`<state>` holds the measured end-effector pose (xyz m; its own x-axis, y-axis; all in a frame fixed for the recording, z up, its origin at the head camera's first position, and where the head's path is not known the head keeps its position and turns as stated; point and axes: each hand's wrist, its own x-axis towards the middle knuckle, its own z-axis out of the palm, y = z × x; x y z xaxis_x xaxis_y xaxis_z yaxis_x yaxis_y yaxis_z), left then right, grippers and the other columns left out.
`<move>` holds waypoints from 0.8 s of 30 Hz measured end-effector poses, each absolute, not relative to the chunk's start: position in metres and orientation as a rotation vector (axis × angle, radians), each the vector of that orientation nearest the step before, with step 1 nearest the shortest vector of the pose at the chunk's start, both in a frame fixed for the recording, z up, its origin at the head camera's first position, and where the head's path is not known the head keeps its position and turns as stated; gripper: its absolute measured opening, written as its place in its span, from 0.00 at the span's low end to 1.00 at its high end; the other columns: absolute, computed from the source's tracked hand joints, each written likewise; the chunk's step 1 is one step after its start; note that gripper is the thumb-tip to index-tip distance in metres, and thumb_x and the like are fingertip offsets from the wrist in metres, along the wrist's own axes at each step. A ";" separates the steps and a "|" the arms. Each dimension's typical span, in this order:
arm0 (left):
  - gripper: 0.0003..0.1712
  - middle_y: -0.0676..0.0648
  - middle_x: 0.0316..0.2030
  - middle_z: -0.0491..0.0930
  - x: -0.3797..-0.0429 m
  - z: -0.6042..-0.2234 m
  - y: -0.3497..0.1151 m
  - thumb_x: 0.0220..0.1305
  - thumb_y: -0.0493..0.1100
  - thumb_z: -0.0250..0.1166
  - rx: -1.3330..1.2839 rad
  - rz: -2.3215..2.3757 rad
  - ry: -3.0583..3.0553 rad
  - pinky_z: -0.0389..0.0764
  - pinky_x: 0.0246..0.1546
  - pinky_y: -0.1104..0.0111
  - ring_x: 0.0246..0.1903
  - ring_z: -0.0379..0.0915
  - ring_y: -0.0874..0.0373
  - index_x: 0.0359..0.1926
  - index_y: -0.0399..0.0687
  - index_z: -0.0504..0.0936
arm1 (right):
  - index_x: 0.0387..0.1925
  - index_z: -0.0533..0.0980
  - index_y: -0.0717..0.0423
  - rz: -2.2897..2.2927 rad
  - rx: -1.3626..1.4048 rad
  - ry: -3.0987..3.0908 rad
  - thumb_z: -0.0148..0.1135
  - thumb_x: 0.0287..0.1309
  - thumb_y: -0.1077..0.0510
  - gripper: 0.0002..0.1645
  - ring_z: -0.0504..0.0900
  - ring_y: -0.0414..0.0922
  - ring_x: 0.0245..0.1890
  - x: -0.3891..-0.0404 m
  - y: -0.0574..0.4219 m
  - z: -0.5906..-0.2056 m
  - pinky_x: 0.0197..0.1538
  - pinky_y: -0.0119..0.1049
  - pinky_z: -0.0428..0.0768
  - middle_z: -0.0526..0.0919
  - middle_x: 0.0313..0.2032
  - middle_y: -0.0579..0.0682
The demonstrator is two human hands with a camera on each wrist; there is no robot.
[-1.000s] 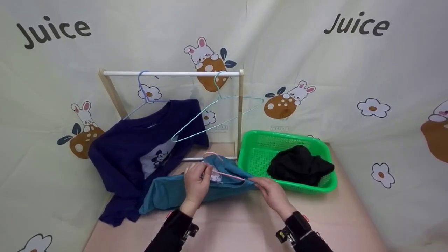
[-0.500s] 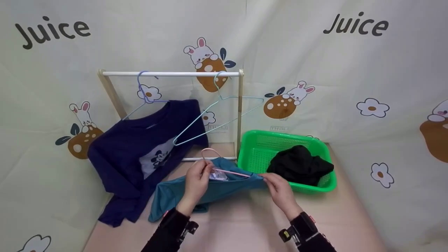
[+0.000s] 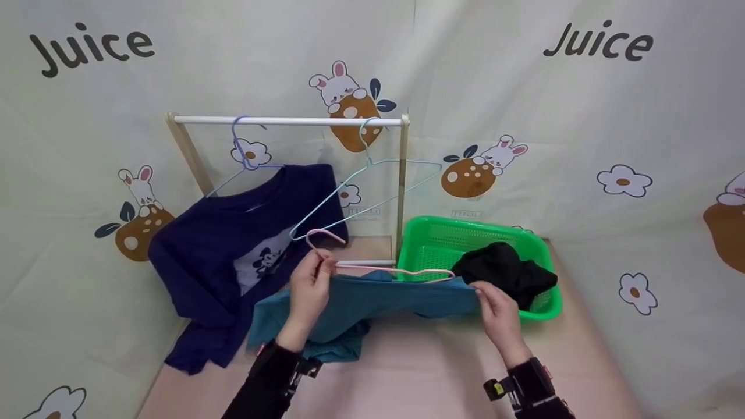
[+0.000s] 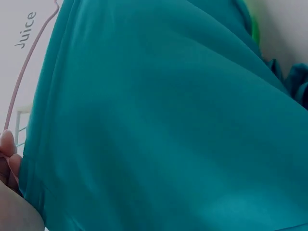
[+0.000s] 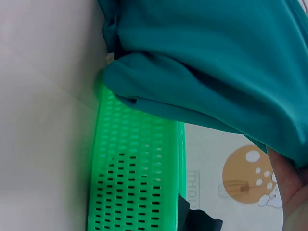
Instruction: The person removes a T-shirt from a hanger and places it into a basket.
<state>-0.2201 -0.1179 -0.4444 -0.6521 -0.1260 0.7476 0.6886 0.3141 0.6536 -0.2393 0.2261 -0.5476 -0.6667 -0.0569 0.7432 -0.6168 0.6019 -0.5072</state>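
Observation:
My left hand (image 3: 308,291) pinches a pink clothes hanger (image 3: 384,269) just below its hook, along with the edge of a teal garment (image 3: 401,299). At the garment's other top corner, my right hand (image 3: 502,317) pinches the cloth near the hanger's right end. The garment's edge is stretched between both hands, and its lower part lies bunched on the table. Part of the hanger's lower bar is hidden by the cloth. Teal fabric (image 4: 154,115) fills most of the left wrist view. In the right wrist view, the fingers (image 5: 284,178) hold the garment's edge.
Behind stands a rack (image 3: 291,121) with a navy long-sleeved shirt (image 3: 221,250) on a purple hanger (image 3: 236,145). A bare mint hanger (image 3: 332,203) hangs there too. At right, a green basket (image 3: 428,233) contains a black garment (image 3: 503,270).
Both hands have moved apart, pulling the teal garment's edge straight. The pink hanger has risen and shifted left at its hook, and more of its bar shows.

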 end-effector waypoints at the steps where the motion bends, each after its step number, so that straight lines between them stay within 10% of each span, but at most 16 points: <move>1: 0.06 0.38 0.22 0.74 -0.221 -0.444 -0.117 0.61 0.18 0.58 -0.505 -1.413 -1.854 0.70 0.28 0.75 0.23 0.70 0.48 0.30 0.28 0.75 | 0.38 0.82 0.58 1.021 0.523 -2.129 0.63 0.56 0.76 0.13 0.85 0.49 0.38 -0.239 0.227 -0.548 0.46 0.21 0.73 0.86 0.36 0.52; 14: 0.05 0.40 0.23 0.77 -0.234 -0.474 -0.100 0.64 0.23 0.59 -0.485 -1.368 -1.932 0.72 0.31 0.72 0.26 0.75 0.48 0.33 0.32 0.76 | 0.39 0.83 0.60 1.011 0.428 -2.420 0.62 0.63 0.68 0.06 0.85 0.50 0.40 -0.237 0.224 -0.563 0.44 0.47 0.80 0.86 0.38 0.52; 24: 0.05 0.51 0.23 0.74 -0.248 -0.497 -0.092 0.68 0.30 0.60 -0.512 -1.357 -1.939 0.71 0.29 0.69 0.25 0.71 0.58 0.34 0.42 0.77 | 0.54 0.77 0.58 1.248 0.412 -2.438 0.64 0.64 0.64 0.17 0.84 0.46 0.45 -0.238 0.227 -0.559 0.47 0.44 0.81 0.84 0.46 0.49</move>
<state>-0.2480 -0.0925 -0.4971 -0.6731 -0.0730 0.7360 0.6665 0.3714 0.6464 -0.2378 0.2272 -0.5587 -0.8891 -0.0896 0.4489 -0.4166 0.5649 -0.7123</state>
